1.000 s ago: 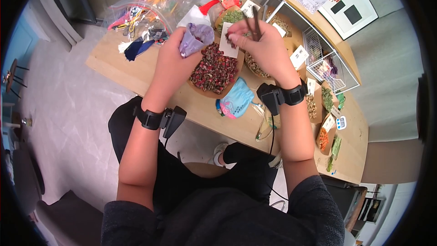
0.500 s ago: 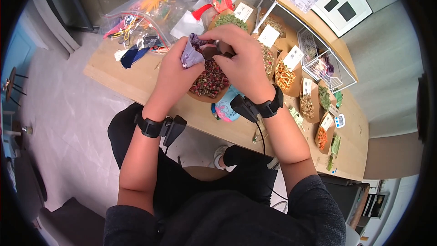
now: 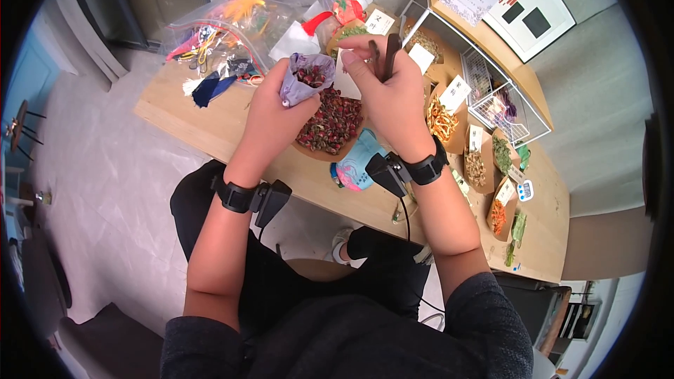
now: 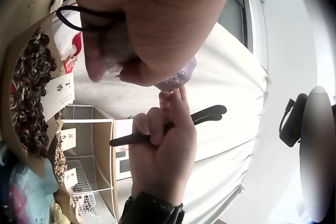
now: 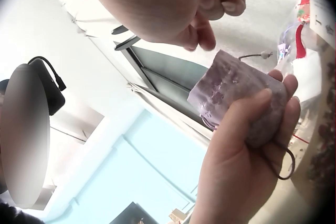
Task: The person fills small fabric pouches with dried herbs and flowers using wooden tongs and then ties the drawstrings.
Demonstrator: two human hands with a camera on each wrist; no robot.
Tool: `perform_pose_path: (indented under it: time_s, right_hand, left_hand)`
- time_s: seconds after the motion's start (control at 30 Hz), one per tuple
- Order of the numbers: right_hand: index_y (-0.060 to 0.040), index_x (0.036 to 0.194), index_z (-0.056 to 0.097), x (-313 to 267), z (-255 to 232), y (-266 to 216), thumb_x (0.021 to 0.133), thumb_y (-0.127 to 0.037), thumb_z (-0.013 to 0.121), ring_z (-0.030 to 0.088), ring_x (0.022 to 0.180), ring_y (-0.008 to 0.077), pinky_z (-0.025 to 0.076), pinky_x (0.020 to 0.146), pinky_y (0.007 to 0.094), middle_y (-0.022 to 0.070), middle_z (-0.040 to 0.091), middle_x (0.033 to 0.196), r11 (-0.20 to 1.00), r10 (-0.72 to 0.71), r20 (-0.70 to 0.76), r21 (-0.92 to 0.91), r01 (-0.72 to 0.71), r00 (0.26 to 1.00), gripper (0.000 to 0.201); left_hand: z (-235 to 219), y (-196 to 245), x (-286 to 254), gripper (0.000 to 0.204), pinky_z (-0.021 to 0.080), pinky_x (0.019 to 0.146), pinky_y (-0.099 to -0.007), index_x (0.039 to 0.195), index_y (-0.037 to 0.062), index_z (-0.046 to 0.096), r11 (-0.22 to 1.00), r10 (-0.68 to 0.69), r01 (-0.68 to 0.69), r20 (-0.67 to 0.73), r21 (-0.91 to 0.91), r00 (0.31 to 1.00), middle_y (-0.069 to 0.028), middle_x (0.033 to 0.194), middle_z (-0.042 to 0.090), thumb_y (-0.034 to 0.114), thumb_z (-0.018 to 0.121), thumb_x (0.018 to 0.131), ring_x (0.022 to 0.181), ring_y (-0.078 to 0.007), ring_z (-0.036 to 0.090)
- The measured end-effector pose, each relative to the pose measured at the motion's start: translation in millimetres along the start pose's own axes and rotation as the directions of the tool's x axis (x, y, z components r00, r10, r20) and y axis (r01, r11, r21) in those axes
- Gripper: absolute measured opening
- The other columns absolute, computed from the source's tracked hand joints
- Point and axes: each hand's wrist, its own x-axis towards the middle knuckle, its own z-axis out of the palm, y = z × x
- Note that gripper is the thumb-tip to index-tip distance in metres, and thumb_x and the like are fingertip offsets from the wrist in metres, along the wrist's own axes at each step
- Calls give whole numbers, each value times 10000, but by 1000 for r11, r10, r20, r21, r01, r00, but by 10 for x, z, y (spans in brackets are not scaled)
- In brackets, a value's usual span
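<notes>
a left hand (image 3: 272, 107) holds a lilac drawstring pouch (image 3: 294, 88), fingers and thumb wrapped round its lower part, the grip closed firmly enough to keep it upright with the mouth gaping. a dark cord loop hangs from the pouch in the right wrist view. a right hand (image 3: 394, 95) is just beside it and apart from it in the head view; its other fingers curl round dark tongs (image 3: 392, 51), while thumb and forefinger are loosely spread. no bud shows between those two, though the hidden sides of the fingertips cannot be told.

half a second ago the right hand was at the pouch mouth; now it has drawn back, and dark red rosebuds (image 3: 312, 74) show plainly inside. that suggests a pinch of buds has just gone in and the pouch is partly filled; how deep they lie is hidden.

just past a light blue and pink pouch (image 3: 364, 158), a brown paper tray (image 3: 356, 128) holds a broad heap of dried rosebuds (image 3: 328, 123), with a white label card (image 4: 62, 95) standing in it. to the right, similar trays hold carrot-coloured bits (image 3: 498, 219), pale brown pieces (image 3: 475, 168) and orange strips (image 3: 442, 121). farther back, a tray holds crumbled green leaves (image 3: 350, 31), and a clear plastic bag (image 3: 284, 10) contains bright tassels.
</notes>
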Motion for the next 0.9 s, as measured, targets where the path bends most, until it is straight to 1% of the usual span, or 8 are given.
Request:
perform_pose_path:
  time_s: [0.17,0.2,0.3,0.4,0.5,0.6,0.7,0.9]
  right_hand:
    - [33,1143,688,-17,-22,-59,906,-85,760,574,779,66,521,762,250,25,658,891,992,120,156,25,-125,981,274]
    - [0,1124,708,-23,-49,-98,880,-66,759,639,783,124,540,765,286,64,675,881,976,154,156,-178,-125,976,259]
    - [-39,1094,721,-31,-17,-13,825,-25,754,696,807,221,560,774,328,110,696,916,982,-140,121,-108,153,983,272]
    - [-56,1083,721,-54,-81,-145,769,7,746,710,847,305,569,779,361,132,716,966,868,-313,200,-337,366,928,321]
    - [-68,1073,724,-90,-55,-194,736,25,742,702,853,314,572,783,373,131,707,957,889,-326,122,-298,348,938,350]
    - [-74,1060,718,-92,-43,-195,729,15,754,691,861,316,571,773,386,119,688,958,961,-205,-1,-191,201,979,344]
    - [-95,1071,718,-76,-140,-199,757,-18,747,690,866,310,571,762,400,111,664,954,887,-318,168,-296,355,933,325]
    - [-155,1117,729,-237,-43,-271,811,-117,718,694,883,333,570,755,425,102,659,952,821,-31,405,-511,254,914,309]
  left_hand:
    - [8,36,-19,569,503,976,-290,1352,56,529,994,107,-105,89,-30,990,-35,1190,656,-53,728,831,1099,-107,621]
    - [15,81,-46,646,491,1003,-302,1379,69,502,993,103,-95,124,-66,987,-40,1240,631,-39,763,798,1147,-119,601]
    - [52,185,-87,711,485,1019,-314,1397,72,488,996,76,-68,167,-53,983,-39,1263,616,-16,803,765,1166,-132,593]
    - [42,232,-100,743,481,1030,-327,1401,72,482,998,63,-67,218,13,974,-36,1277,600,1,828,747,1179,-143,588]
    - [102,123,-70,720,488,1012,-311,1358,76,460,991,117,-128,196,44,974,-45,1226,574,-55,803,738,1168,-149,576]
    - [112,35,-62,702,500,978,-304,1332,70,459,995,95,-98,77,26,992,-43,1200,568,-64,804,735,1127,-143,589]
    - [90,-25,1,695,508,952,-300,1324,59,456,994,86,-92,-77,-66,993,-46,1189,566,-69,800,734,1096,-138,598]
    - [136,19,-63,692,492,953,-303,1347,80,448,977,212,-211,-111,21,971,-58,1228,544,-33,789,756,1088,-147,569]
